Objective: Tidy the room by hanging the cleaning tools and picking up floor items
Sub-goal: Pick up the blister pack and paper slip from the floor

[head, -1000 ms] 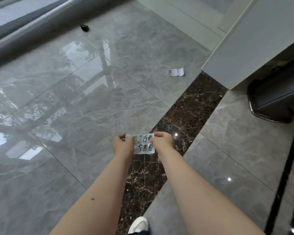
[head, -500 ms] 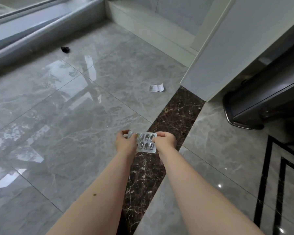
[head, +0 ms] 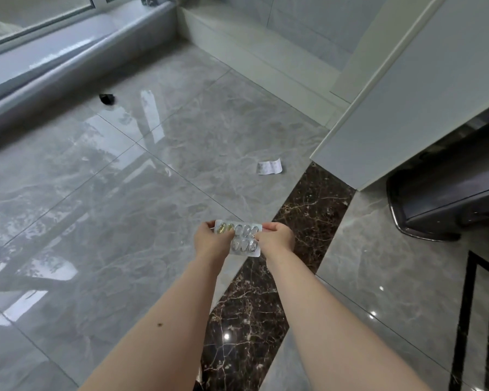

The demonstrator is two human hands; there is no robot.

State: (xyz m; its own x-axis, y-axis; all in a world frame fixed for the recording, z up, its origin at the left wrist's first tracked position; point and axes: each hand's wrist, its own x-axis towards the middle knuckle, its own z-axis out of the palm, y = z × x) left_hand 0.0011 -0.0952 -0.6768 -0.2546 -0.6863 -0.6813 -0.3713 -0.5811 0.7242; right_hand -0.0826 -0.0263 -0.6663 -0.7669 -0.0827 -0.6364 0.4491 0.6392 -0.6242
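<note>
A silver blister pack of pills [head: 243,238] is held in front of me above the floor. My left hand [head: 211,242] pinches its left edge and my right hand [head: 277,239] pinches its right edge. A white slip of paper [head: 269,167] lies on the grey tiles ahead of my hands. Farther away to the left, a small black object [head: 107,98] lies near the window ledge.
A raised grey window ledge [head: 54,63] runs along the far left. A white wall panel [head: 401,103] stands at the right, with a dark cabinet base [head: 446,204] behind it. A dark brown marble strip [head: 302,221] crosses the glossy grey floor under my arms.
The view has tilted up and moved forward, so the paper slip and black object appear lower and nearer. Both hands keep hold of the blister pack, now showing more of its length.
</note>
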